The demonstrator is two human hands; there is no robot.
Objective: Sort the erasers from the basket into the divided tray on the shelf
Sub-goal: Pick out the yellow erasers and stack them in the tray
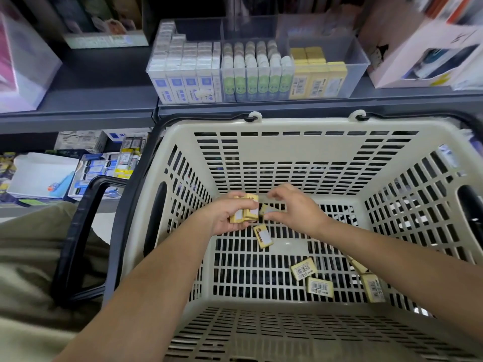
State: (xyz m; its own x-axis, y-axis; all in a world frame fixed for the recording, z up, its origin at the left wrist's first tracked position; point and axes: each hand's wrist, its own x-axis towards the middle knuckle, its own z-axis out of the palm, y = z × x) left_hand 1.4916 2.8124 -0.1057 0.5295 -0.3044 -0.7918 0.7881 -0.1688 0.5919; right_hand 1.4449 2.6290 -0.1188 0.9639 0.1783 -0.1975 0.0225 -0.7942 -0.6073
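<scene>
Both my hands are inside the beige basket [308, 126]. My left hand [226, 216] grips a small stack of yellow erasers [247, 209]. My right hand [292, 209] pinches another yellow eraser [268, 210] right beside that stack. One loose yellow eraser [263, 235] lies just below my hands, and several more [320, 287] lie at the basket's near right. On the shelf above stands the clear divided tray [359, 58], with blue-and-white erasers on the left, green ones in the middle and yellow erasers [317, 79] on the right.
The basket's black handle [86, 241] hangs down on the left over my trouser leg. Boxed goods [423, 56] flank the tray on the shelf. A lower shelf at left holds more stationery [102, 165].
</scene>
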